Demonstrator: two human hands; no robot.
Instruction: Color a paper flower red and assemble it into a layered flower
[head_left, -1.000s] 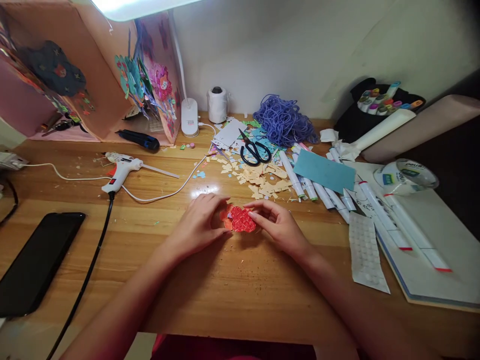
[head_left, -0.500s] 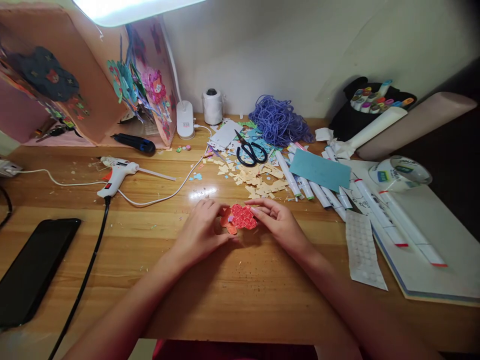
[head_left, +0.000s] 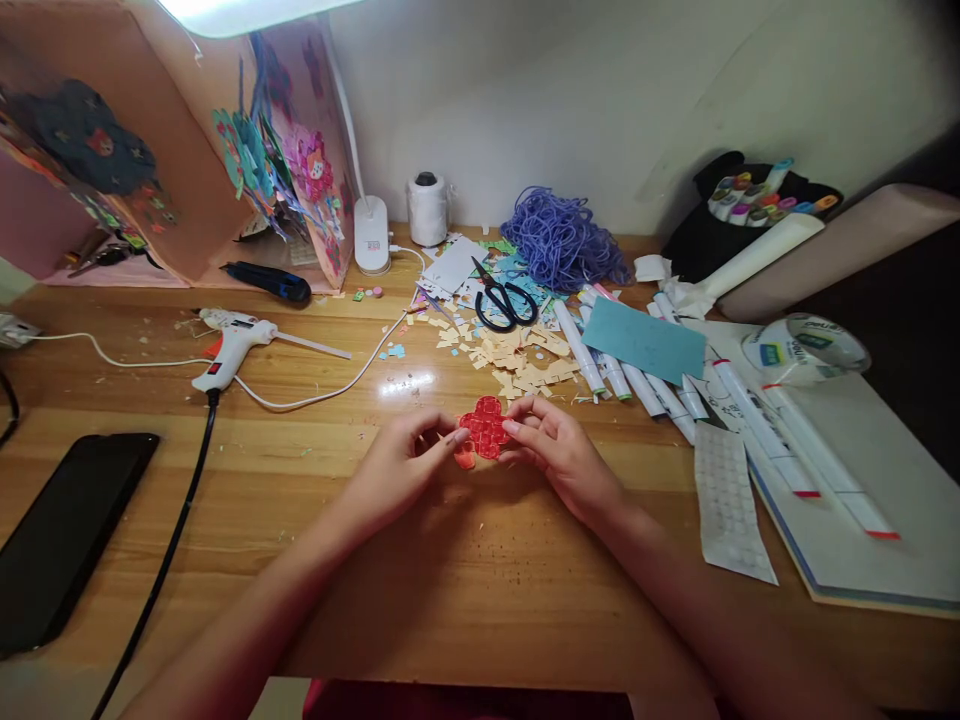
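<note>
A red flower-shaped paper cutout with a pale grid pattern is held just above the wooden desk, between my two hands. Under its lower left side peeks an orange petal-shaped cutout, mostly covered. My left hand is closed in a pinch at the left side, its thumb on the red cutout's edge and its fingers behind the orange one. On the right edge of the red flower, my right hand pinches with thumb and index finger.
Black-handled scissors lie on paper scraps beyond my hands, beside purple yarn. A glue gun and phone are to the left. Markers, a blue card and tape lie right.
The red flower has turned and shifted slightly left over the orange cutout, hiding its small purple centre. My left thumb has moved up from below onto the red flower's edge.
</note>
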